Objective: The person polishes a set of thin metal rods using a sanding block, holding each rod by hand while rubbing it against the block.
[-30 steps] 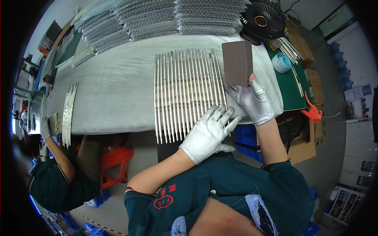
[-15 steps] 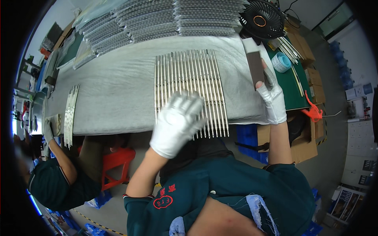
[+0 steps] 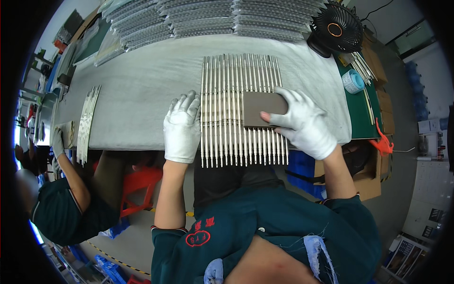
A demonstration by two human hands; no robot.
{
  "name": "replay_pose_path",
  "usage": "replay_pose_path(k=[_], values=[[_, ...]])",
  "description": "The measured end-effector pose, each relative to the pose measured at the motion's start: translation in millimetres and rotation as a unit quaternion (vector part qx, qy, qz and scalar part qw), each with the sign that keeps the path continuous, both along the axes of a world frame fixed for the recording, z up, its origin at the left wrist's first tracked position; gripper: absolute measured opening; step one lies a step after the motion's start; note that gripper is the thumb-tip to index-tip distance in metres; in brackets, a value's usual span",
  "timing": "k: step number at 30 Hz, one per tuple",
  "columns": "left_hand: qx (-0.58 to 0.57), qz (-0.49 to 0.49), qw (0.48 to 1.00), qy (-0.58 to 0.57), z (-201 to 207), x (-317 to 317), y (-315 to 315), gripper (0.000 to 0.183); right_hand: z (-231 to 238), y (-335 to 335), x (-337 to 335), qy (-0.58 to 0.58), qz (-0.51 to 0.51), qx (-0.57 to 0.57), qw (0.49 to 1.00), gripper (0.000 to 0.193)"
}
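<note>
A row of slim shiny metal rods (image 3: 221, 105) lies side by side on the grey cloth, their near ends reaching past the table's front edge. My right hand (image 3: 302, 120), in a white glove with a bare fingertip showing, grips a flat grey-brown rectangular block (image 3: 257, 110). The block lies across the right half of the rods, over their middle. Along the row's left edge rests my gloved left hand (image 3: 182, 125), fingers stretched out and holding nothing.
Behind the rods, bagged stacks (image 3: 198, 21) line the table (image 3: 137, 94). A black fan (image 3: 335, 29), a light-blue roll (image 3: 353, 81) and a red air gun (image 3: 382, 139) are at the right. Left, a co-worker's gloved hand (image 3: 57, 142) is near a smaller rod bundle (image 3: 87, 124).
My right hand has brought the block from the table's right side onto the rods. My left hand has moved off the rods to their left edge. The view has shifted slightly.
</note>
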State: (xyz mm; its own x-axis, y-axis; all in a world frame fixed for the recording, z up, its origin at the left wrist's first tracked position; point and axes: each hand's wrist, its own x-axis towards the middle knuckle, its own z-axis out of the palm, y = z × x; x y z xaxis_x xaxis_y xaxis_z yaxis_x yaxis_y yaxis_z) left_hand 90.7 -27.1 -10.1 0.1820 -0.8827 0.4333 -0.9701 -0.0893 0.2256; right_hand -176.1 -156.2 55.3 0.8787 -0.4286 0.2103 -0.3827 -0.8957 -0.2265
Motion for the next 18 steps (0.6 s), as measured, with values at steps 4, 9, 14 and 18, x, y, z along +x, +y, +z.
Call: replay_pose_path(k=[4, 9, 14, 18], values=[[-0.026, 0.002, 0.999, 0.022, 1, -2, 0, 0.034, 3, 8, 30, -0.019, 0.019, 0.033, 0.999, 0.046], [-0.017, 0.018, 1.000, 0.014, 0, -4, 5, 0.032, 4, -10, -20, 0.027, -0.011, 0.117, 0.993, 0.044], [-0.026, 0.010, 0.999, 0.031, 7, -5, -1, 0.028, -1, 13, 54, -0.013, 0.031, 0.002, 0.999, 0.050], [-0.026, 0.014, 0.998, 0.055, -2, -3, 7, 0.029, 8, 4, 37, 0.058, 0.034, 0.034, 0.997, 0.047]])
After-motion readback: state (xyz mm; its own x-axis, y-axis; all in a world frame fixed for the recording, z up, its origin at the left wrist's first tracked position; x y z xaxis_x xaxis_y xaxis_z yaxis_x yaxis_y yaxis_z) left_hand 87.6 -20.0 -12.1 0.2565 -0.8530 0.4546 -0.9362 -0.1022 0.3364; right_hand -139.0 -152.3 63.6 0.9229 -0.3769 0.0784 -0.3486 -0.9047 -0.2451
